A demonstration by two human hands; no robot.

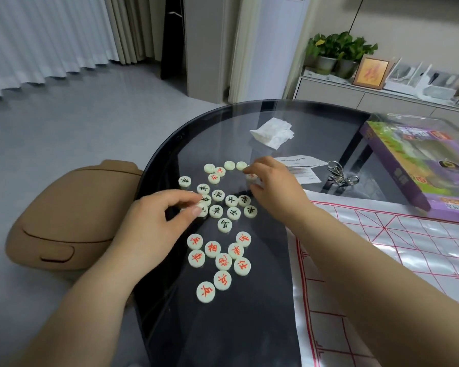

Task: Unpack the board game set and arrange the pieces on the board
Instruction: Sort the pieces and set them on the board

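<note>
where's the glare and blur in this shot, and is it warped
Head view: glare streaks the round black glass table and the shiny white red-lined board sheet; head view's right edge blurs the purple game box; wide-angle bending tilts the white pleated curtain.

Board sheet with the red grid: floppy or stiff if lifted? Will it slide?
Board sheet is probably floppy: it shows wrinkles and glossy ripples like thin film. It is likely light and apt to slide on the smooth glass table. Pieces placed on it could shift if it is tugged.
</note>
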